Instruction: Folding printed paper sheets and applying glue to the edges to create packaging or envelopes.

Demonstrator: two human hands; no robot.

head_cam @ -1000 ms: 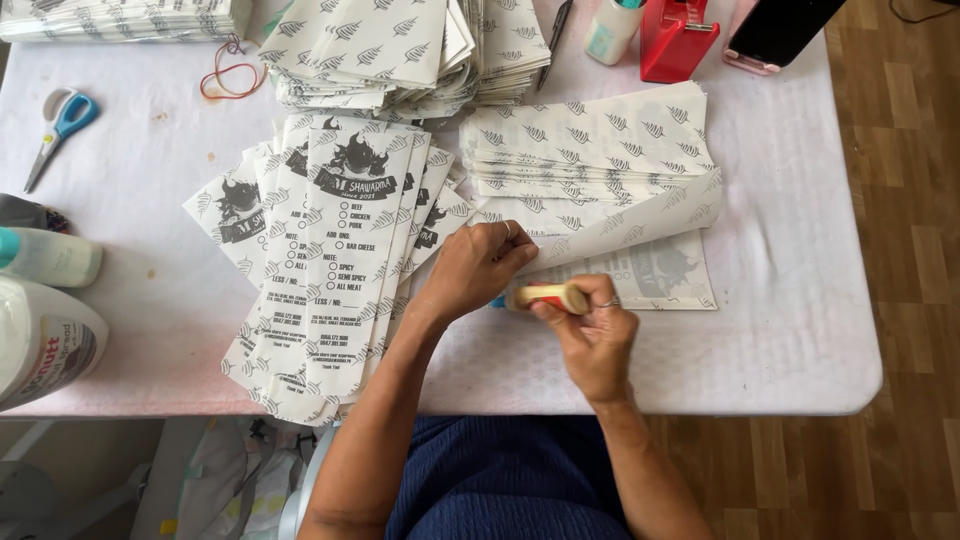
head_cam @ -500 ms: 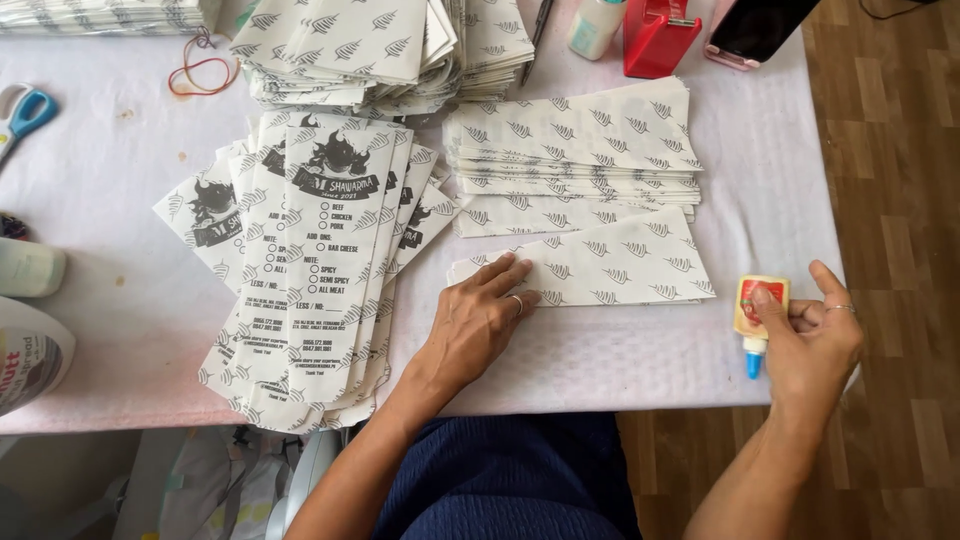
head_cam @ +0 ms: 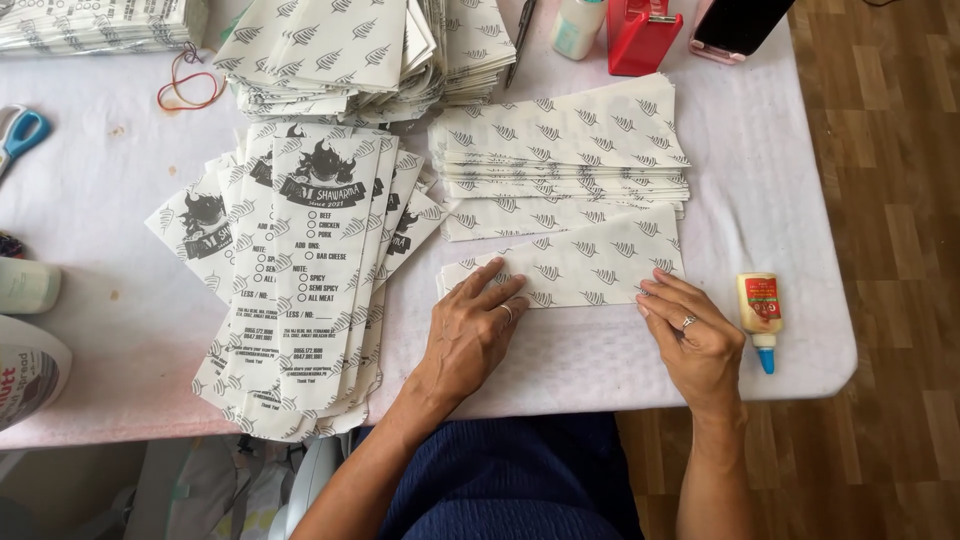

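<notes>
Pressing down with both palms, I see the left hand (head_cam: 470, 330) flat and open on the lower left edge of a folded patterned paper bag (head_cam: 575, 268), fingers spread toward its corner, while the right hand (head_cam: 695, 335) lies equally flat, fingertips on the bag's lower right corner; neither hand grasps anything. The bag lies on the white table (head_cam: 790, 180) just in front of a stack of folded bags (head_cam: 565, 150), with a small glue bottle (head_cam: 761, 308) just right of the right hand. To the left spreads a fanned pile of printed bags (head_cam: 300, 270), both forearms angling up from the table's near edge.
</notes>
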